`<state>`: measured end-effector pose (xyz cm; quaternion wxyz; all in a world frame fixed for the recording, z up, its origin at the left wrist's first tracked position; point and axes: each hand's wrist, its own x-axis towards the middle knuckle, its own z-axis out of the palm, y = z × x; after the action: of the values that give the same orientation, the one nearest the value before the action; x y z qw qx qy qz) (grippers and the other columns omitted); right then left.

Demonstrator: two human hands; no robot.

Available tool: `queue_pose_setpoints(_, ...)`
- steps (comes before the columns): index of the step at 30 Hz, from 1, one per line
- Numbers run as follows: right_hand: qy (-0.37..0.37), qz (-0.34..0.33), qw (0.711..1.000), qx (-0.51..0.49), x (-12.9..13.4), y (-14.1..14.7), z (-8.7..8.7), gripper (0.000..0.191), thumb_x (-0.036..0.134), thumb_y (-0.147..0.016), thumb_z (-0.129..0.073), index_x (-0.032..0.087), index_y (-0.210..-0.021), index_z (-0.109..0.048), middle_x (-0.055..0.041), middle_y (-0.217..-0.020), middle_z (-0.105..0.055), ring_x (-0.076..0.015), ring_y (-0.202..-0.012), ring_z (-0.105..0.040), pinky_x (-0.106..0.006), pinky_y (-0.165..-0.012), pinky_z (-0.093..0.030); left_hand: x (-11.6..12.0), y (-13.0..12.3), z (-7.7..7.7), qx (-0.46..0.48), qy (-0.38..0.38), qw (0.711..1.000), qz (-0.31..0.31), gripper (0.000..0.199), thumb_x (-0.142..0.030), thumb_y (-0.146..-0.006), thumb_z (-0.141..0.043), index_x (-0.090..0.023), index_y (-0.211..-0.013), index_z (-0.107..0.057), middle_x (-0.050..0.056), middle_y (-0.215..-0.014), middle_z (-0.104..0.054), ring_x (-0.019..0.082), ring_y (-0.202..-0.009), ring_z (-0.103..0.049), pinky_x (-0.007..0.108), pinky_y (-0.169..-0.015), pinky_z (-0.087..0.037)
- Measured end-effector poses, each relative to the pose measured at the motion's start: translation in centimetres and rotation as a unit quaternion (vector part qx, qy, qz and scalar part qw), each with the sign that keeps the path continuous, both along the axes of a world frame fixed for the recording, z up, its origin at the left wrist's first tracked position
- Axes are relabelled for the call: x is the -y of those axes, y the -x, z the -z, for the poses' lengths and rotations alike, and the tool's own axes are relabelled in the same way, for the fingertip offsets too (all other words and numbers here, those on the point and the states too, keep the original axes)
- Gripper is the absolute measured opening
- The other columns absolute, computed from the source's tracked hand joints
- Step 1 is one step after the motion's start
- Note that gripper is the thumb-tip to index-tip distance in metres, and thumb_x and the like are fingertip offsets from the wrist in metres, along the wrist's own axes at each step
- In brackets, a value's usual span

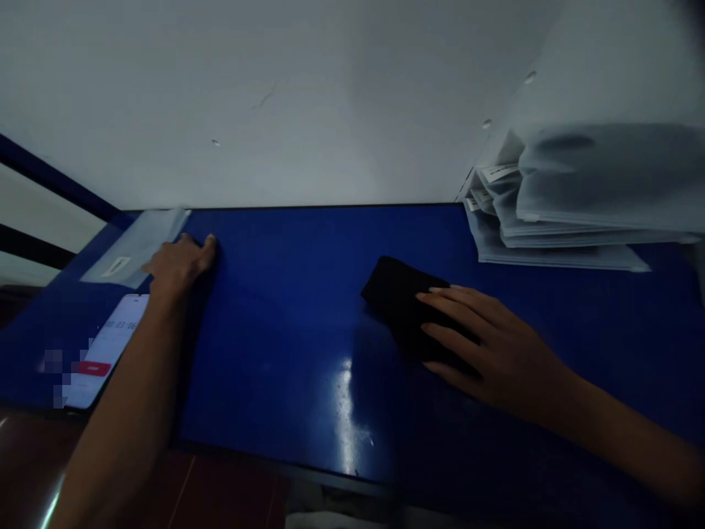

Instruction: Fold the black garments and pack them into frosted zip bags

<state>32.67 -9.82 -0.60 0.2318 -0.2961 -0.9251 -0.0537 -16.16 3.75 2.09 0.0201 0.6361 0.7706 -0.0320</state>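
On the right part of the blue table (264, 316) lies a small folded black cloth (397, 294). My right hand (485, 342) rests on its right side with the fingers spread. At the far left, my left hand (179, 263) touches the right edge of a flat translucent plastic bag (135, 246) with a small white label. The thumb of that hand is apart from the other fingers, and some fingertips are hard to see. No held object shows in the left hand.
Several translucent bags (595, 191) are stacked at the back right against the white wall (308, 103). A lit phone (104, 356) lies by my left forearm. The table's front edge (286, 464) runs below, above a reddish floor.
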Motion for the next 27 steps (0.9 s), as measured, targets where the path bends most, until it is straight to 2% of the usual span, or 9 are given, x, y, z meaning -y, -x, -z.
queue_pose_setpoints(3,-0.009,-0.004,1.000,0.001,-0.1,0.0,-0.1,0.036,0.040,-0.094,-0.070,0.013,-0.118,-0.066,-0.0209,-0.141,-0.061,-0.0343,-0.138,-0.054,-0.057,-0.116,-0.044,0.4,-4.6,-0.2,-0.047,-0.017,0.996,-0.074,0.095,-0.081,-0.093,-0.014,-0.010,-0.138,-0.057,0.027,-0.120,-0.068,0.049,-0.121,-0.061,0.067,-0.092,-0.048)
queue_pose_setpoints(4,-0.009,-0.003,1.000,0.003,-0.1,0.0,-0.1,0.036,0.042,-0.094,-0.069,0.014,-0.117,-0.067,-0.0200,-0.141,-0.062,-0.0344,-0.138,-0.054,-0.059,-0.117,-0.041,0.8,-6.4,-0.3,-0.065,-0.012,0.996,-0.053,0.084,-0.075,-0.097,-0.018,-0.014,-0.139,-0.058,0.027,-0.123,-0.067,0.047,-0.118,-0.064,0.064,-0.090,-0.051)
queue_pose_setpoints(7,-0.001,0.006,1.000,0.002,-0.1,0.0,-0.2,0.032,0.041,-0.095,-0.068,0.017,-0.116,-0.067,-0.0169,-0.141,-0.064,-0.0336,-0.139,-0.053,-0.060,-0.118,-0.039,2.4,-11.5,-0.6,-0.086,-0.022,0.996,0.020,0.070,-0.060,-0.102,-0.028,-0.010,-0.144,-0.053,0.030,-0.120,-0.068,0.049,-0.107,-0.069,0.064,-0.083,-0.054)
queue_pose_setpoints(9,0.004,0.006,1.000,0.000,-0.1,0.0,-0.1,0.030,0.039,-0.095,-0.068,0.018,-0.117,-0.067,-0.0163,-0.142,-0.064,-0.0324,-0.139,-0.054,-0.058,-0.117,-0.041,3.4,-14.0,-0.6,-0.083,-0.028,0.994,0.059,0.064,-0.056,-0.104,-0.029,-0.015,-0.150,-0.048,0.026,-0.129,-0.066,0.046,-0.106,-0.070,0.062,-0.082,-0.056)
queue_pose_setpoints(11,0.002,-0.003,1.000,0.003,-0.1,0.0,-0.1,0.031,0.038,-0.095,-0.068,0.017,-0.118,-0.067,-0.0171,-0.142,-0.063,-0.0322,-0.138,-0.054,-0.058,-0.117,-0.042,4.3,-15.7,-0.3,-0.075,-0.049,0.984,0.152,0.056,-0.044,-0.106,-0.032,-0.017,-0.153,-0.047,0.023,-0.144,-0.059,0.042,-0.108,-0.071,0.058,-0.085,-0.058)
queue_pose_setpoints(16,-0.013,-0.031,0.999,0.009,0.0,-0.1,-0.2,0.028,0.039,-0.095,-0.068,0.017,-0.113,-0.069,-0.0153,-0.141,-0.064,-0.0319,-0.138,-0.055,-0.057,-0.116,-0.043,5.5,-17.5,0.5,0.046,-0.055,0.910,0.408,0.052,-0.021,-0.102,-0.038,-0.026,-0.153,-0.049,0.007,-0.163,-0.042,0.029,-0.122,-0.069,0.043,-0.091,-0.063)
queue_pose_setpoints(20,-0.026,-0.049,0.998,0.012,0.1,-0.1,-0.5,0.027,0.041,-0.096,-0.067,0.017,-0.110,-0.069,-0.0134,-0.138,-0.067,-0.0307,-0.134,-0.058,-0.056,-0.114,-0.045,5.9,-17.6,0.5,0.116,-0.043,0.840,0.528,0.053,-0.010,-0.101,-0.035,-0.023,-0.150,-0.051,0.006,-0.162,-0.044,0.022,-0.121,-0.069,0.032,-0.089,-0.063)
queue_pose_setpoints(24,-0.018,-0.071,0.997,-0.008,0.3,-0.2,-0.8,0.040,0.054,-0.093,-0.068,0.017,-0.106,-0.069,-0.0149,-0.134,-0.069,-0.0316,-0.131,-0.060,-0.058,-0.113,-0.046,6.1,-17.5,0.7,0.151,-0.040,0.807,0.570,0.041,-0.019,-0.106,-0.040,-0.021,-0.144,-0.056,0.008,-0.157,-0.051,0.021,-0.125,-0.067,0.032,-0.095,-0.061)
queue_pose_setpoints(27,-0.009,-0.081,0.997,-0.013,0.6,-0.2,-0.8,0.041,0.058,-0.091,-0.068,0.018,-0.101,-0.070,-0.0142,-0.132,-0.070,-0.0320,-0.130,-0.061,-0.059,-0.113,-0.047,6.4,-18.0,1.2,0.152,-0.067,0.852,0.497,0.050,-0.037,-0.107,-0.048,-0.020,-0.153,-0.047,0.013,-0.161,-0.044,0.029,-0.146,-0.048,0.046,-0.114,-0.051)
